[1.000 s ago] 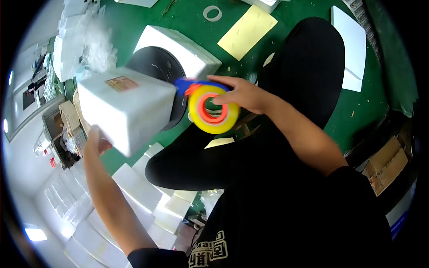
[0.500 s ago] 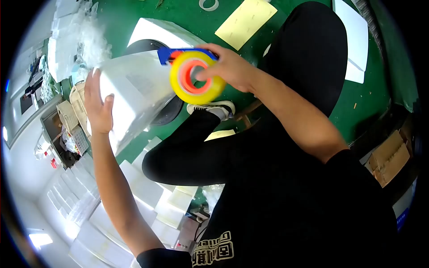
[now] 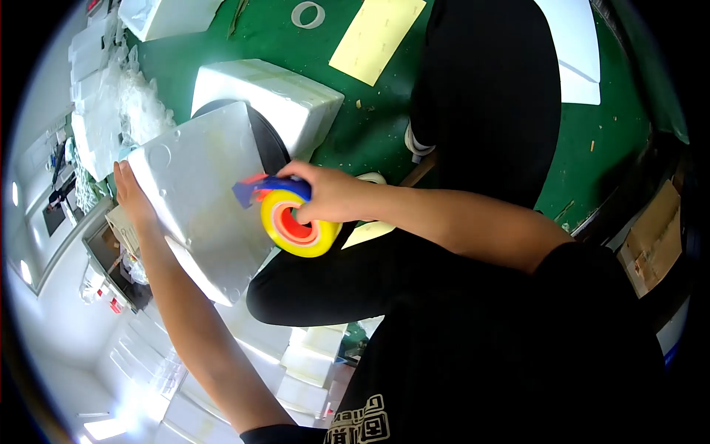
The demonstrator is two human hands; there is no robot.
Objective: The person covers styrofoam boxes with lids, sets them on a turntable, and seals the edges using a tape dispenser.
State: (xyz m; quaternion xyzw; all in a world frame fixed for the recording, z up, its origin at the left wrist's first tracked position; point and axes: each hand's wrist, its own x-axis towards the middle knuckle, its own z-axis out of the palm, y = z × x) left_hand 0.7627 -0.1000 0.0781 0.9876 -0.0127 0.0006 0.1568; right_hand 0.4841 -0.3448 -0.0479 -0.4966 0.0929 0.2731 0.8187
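Note:
A tape dispenser with a blue frame and a wide yellow roll on an orange core is gripped in my right hand. Its blue end is over the right part of a white foam box; whether it touches cannot be told. My left hand lies against the box's left edge, fingers stretched out. The box rests tilted on a round black seat or disc, mostly hidden under it. Behind stands a second white foam box with tape across it.
On the green floor lie a yellow sheet, a white tape ring and white panels. Clear plastic bags are heaped at upper left. A cardboard box stands at right, and more white boxes are stacked below.
My right hand has brought the tape dispenser down and a little left. The white foam box has turned and tipped, showing its broad face. My left hand has slid down and left along its edge.

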